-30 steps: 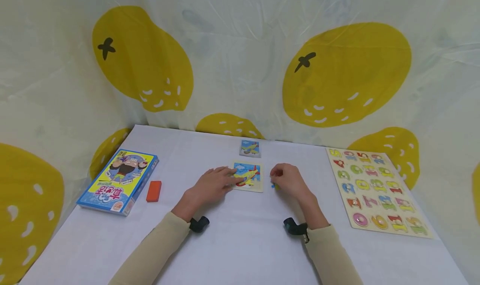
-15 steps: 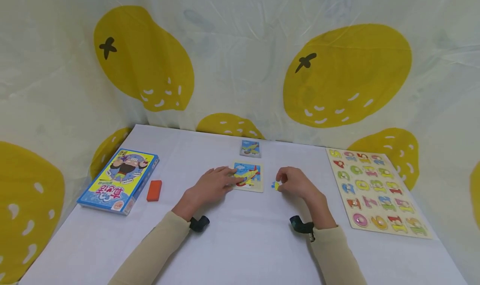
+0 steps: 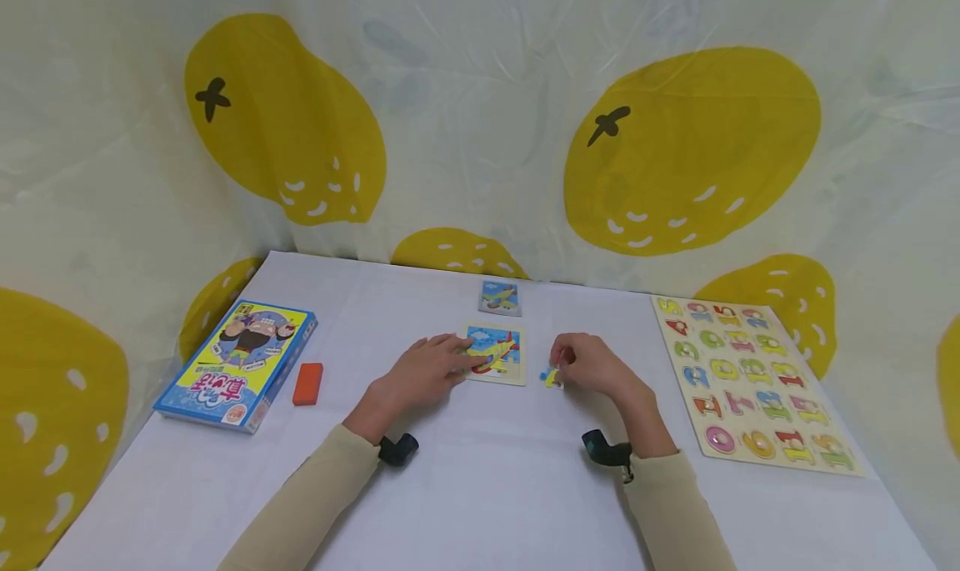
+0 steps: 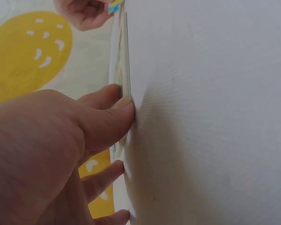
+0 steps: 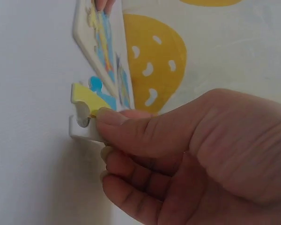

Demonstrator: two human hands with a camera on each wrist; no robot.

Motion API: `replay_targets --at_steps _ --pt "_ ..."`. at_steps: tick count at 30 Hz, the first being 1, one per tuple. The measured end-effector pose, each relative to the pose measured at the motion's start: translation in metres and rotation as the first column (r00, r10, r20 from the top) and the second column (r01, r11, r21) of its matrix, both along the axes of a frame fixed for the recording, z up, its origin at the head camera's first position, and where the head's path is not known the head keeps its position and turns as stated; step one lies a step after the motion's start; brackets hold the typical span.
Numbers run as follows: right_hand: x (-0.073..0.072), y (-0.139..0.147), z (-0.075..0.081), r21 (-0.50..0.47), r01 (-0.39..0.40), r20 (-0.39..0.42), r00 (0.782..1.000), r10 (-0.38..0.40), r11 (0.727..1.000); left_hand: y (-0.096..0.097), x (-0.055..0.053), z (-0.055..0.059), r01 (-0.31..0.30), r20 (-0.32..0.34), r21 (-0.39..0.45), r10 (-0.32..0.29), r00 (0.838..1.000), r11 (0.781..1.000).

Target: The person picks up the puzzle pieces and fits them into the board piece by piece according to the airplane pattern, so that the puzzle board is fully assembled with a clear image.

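My right hand (image 3: 596, 363) pinches a small jigsaw puzzle piece (image 5: 86, 105) between thumb and fingers. The piece is yellow and blue with a white part and a rounded knob, and is held close over the table. Part of it is hidden behind my thumb. Just left of it lies a square puzzle board (image 3: 517, 375) with a pale frame and a yellow and red airplane on blue. My left hand (image 3: 427, 371) rests at the board's left side, fingers spread and fairly straight. In the left wrist view the thumb (image 4: 119, 115) touches the board's near edge.
A small airplane picture card (image 3: 500, 298) lies behind the board. At the left are a blue and yellow box (image 3: 236, 363) and an orange-red block (image 3: 307, 383). On the right lies a wooden number board (image 3: 750, 379). A lemon-patterned curtain (image 3: 480, 137) stands behind the white table.
My right hand has shifted slightly right, away from the board, and the puzzle piece has turned in its fingers, showing more of its yellow face. My left hand and the board have stayed put.
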State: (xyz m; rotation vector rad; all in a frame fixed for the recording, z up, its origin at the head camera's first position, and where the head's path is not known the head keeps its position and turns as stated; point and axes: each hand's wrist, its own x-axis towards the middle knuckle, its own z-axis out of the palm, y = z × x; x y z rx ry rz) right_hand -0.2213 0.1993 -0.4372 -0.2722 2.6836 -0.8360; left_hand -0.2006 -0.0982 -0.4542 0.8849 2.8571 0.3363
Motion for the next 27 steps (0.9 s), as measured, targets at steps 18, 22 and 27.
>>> replay_targets --at_steps 18,22,27 --pt "-0.001 -0.024 -0.003 -0.216 0.058 0.022 0.998 -0.055 0.975 -0.001 -0.002 -0.006 -0.01 0.015 0.014 0.01 1.0 1.0" --pt "-0.001 -0.029 -0.006 -0.24 0.092 0.019 0.996 -0.09 0.966 -0.001 -0.003 -0.008 -0.003 0.002 0.016 0.003 1.0 1.0" --pt "-0.001 -0.033 -0.006 -0.247 0.113 -0.017 0.993 -0.121 0.962 -0.001 -0.003 -0.007 -0.002 0.003 0.027 0.002 1.0 1.0"
